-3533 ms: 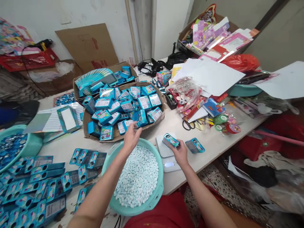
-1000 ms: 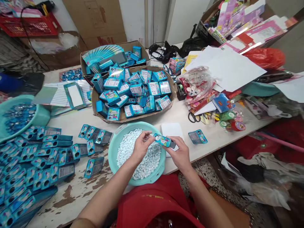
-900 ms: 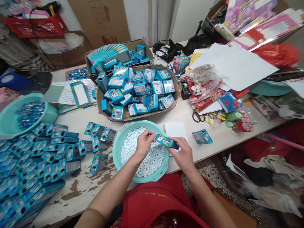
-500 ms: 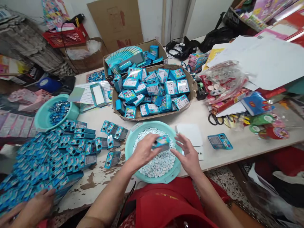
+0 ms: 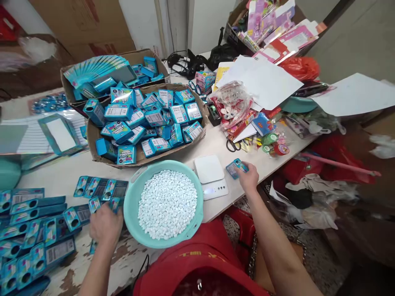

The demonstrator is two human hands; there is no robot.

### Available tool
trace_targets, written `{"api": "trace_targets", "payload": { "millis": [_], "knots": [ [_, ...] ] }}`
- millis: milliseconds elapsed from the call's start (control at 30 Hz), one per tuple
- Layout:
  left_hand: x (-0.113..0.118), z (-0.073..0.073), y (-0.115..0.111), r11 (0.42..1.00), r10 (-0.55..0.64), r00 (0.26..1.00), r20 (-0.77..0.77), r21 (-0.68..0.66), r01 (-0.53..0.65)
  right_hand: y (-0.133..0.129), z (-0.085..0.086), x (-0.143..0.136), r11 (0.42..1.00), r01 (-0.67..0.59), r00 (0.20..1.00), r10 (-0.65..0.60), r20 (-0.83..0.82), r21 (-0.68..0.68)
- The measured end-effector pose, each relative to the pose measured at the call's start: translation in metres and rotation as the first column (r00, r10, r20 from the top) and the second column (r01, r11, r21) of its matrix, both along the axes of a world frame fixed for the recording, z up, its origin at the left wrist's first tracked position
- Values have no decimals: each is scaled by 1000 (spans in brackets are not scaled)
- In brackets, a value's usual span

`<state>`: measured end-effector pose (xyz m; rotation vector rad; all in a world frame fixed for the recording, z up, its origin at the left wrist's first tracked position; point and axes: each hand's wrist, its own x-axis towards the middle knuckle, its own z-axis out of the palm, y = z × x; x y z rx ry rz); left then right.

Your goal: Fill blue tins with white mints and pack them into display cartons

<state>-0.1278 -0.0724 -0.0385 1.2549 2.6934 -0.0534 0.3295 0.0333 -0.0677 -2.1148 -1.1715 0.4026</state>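
Note:
My left hand (image 5: 106, 225) is to the left of the bowl, fingers closed around a small blue candy box (image 5: 114, 204) whose top has a round hole. Another such box (image 5: 94, 204) sits right beside it; the hand partly hides both. Far to the right, my right hand (image 5: 248, 177) grips a blue candy box (image 5: 232, 168) lying on the table past the scale. Between my hands stands a turquoise plastic bowl (image 5: 131, 222) full of small white candies (image 5: 168, 203). A white digital scale (image 5: 210, 169) with nothing on its plate is next to the bowl.
A cardboard carton (image 5: 140, 158) heaped with blue boxes stands behind the bowl, another carton (image 5: 160, 61) beyond it. Rows of holed boxes (image 5: 37, 246) cover the left. Scissors (image 5: 233, 146), a tape dispenser (image 5: 213, 114), bagged toys (image 5: 231, 100) and paper sheets (image 5: 262, 80) lie back right.
My left hand has carried a box from above the bowl to the group on the left. My right hand has moved from the bowl to the box at right. The view has turned right.

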Motion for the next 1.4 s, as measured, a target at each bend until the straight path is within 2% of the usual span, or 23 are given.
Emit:
{"api": "trace_targets", "payload": {
  "millis": [100,167,233,300,367,433,467,533,600,667,700,767,800,833,867,933,1000,1067,1133,1267,1400],
  "knots": [
    [-3,-9,-4,986,-46,989,-141,152,68,0,7,-24,974,-178,983,181,-11,140],
    [-5,-7,0,940,-124,974,-190,292,177,2,7,-44,934,-298,951,308,-21,198],
    [3,-5,11,861,-266,952,-148,407,304,7,4,-62,909,-371,921,386,-48,190],
    [26,-8,25,786,-456,890,1,469,402,12,0,-74,896,-411,903,426,-59,170],
    [62,-18,37,746,-616,760,206,463,478,13,0,-75,897,-400,911,411,-28,187],
    [103,-30,45,719,-694,622,362,394,573,9,2,-66,915,-333,940,342,1,227],
    [121,-36,46,701,-712,580,396,363,614,5,4,-58,929,-285,956,295,-3,237],
    [149,-44,46,682,-718,542,436,287,673,-5,7,-38,958,-190,978,204,-44,214],
    [160,-46,43,694,-686,532,496,226,684,-19,7,-18,981,-108,989,122,-78,162],
    [157,-44,42,746,-614,530,584,212,631,-32,5,-1,992,-46,993,58,-100,119],
    [152,-42,43,792,-562,534,631,226,567,-38,3,5,994,-22,993,34,-110,104],
    [139,-37,47,901,-416,508,754,268,340,-47,-1,12,996,15,991,-3,-136,88],
    [133,-34,50,944,-328,445,834,272,187,-50,-3,13,996,28,988,-15,-151,85],
    [128,-31,53,969,-241,335,911,246,28,-51,-5,13,996,34,986,-20,-165,84],
    [124,-28,56,974,-164,196,967,190,-120,-51,-6,11,996,37,984,-21,-178,85],
    [119,-23,64,940,-57,-73,996,29,-339,-47,-8,7,995,34,979,-15,-203,90],
    [118,-19,70,889,-29,-251,967,-90,-448,-40,-9,1,995,17,973,7,-231,102],
    [118,-17,75,859,-67,-345,936,-122,-497,-31,-7,-6,992,-6,967,37,-251,123],
    [118,-18,77,857,-92,-367,925,-114,-502,-22,-5,-12,990,-28,962,66,-266,141],
    [119,-23,79,853,-75,-334,940,-114,-510,-9,0,-26,983,-95,943,139,-302,156],
    [118,-26,81,828,25,-293,956,-185,-530,0,-1,-42,963,-210,914,254,-317,167]
  ]
}}
